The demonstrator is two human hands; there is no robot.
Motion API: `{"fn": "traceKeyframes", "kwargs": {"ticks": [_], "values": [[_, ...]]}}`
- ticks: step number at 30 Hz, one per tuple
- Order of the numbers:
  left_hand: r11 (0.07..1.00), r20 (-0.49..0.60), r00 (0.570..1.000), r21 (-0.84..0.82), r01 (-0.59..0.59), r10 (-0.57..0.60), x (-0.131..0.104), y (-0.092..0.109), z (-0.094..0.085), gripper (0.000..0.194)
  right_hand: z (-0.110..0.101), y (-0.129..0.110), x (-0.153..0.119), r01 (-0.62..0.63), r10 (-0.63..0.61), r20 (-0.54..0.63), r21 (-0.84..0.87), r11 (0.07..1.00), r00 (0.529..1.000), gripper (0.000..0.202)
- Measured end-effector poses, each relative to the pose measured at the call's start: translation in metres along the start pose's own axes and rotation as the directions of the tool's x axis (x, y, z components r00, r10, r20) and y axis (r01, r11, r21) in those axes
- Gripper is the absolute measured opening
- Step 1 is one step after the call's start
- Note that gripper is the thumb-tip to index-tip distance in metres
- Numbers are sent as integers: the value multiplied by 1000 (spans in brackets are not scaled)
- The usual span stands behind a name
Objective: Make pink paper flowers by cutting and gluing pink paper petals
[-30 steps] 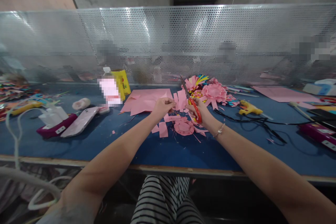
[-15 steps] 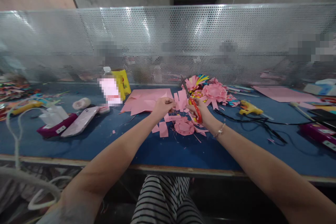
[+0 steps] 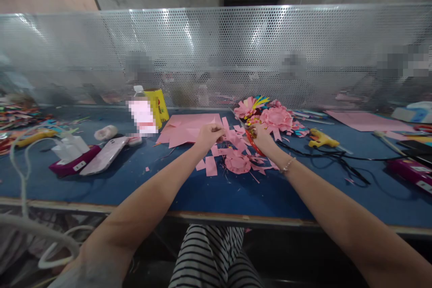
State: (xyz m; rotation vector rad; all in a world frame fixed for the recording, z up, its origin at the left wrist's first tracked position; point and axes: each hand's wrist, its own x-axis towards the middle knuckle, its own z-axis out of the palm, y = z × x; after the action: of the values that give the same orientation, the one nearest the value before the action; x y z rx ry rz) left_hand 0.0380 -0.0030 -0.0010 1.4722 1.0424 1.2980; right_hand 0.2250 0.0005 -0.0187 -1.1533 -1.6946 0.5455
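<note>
My left hand (image 3: 212, 135) is closed in a pinch on a small piece of pink paper (image 3: 225, 127), which stands up from its fingertips. My right hand (image 3: 261, 137) grips red-handled scissors (image 3: 252, 140), their blades pointing up and to the left, just right of the paper. Below both hands lies a pink paper flower (image 3: 237, 162) among cut pink scraps (image 3: 211, 166). Behind the right hand rests a bunch of pink paper flowers (image 3: 276, 118) with yellow and blue strips. Pink sheets (image 3: 184, 128) lie beyond my left hand.
A yellow glue gun (image 3: 322, 138) with a black cord lies at right. At left are a phone (image 3: 105, 155), a purple power strip (image 3: 72, 162) with white plugs and a yellow container (image 3: 159, 107). A perforated metal screen (image 3: 216, 40) runs along the table's back.
The scissors and my right hand have shifted slightly right and the blades have tipped lower, away from the paper. My left hand stays nearly in place, still pinching the paper.
</note>
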Motion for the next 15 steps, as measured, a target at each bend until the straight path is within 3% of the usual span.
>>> {"fn": "traceKeyframes", "kwargs": {"ticks": [2,4,7,11,15], "values": [[996,-12,1000,-90,4,-5,1,-1,0,7,-7,3,2,79,-96,-57,-243,967,994,29],[985,-32,999,-172,-6,0,2,-1,-1,9,-10,2,2,84,-113,-69,-328,941,991,29],[964,-86,996,-261,-45,23,2,1,0,10,-10,-6,-1,105,-114,-17,-278,955,993,32],[920,-158,987,-379,-99,41,1,5,1,10,-1,-19,-10,224,-191,173,-199,954,966,30],[897,-171,981,-414,-154,89,0,8,1,11,4,-28,-18,278,-224,208,-283,918,952,29]]}}
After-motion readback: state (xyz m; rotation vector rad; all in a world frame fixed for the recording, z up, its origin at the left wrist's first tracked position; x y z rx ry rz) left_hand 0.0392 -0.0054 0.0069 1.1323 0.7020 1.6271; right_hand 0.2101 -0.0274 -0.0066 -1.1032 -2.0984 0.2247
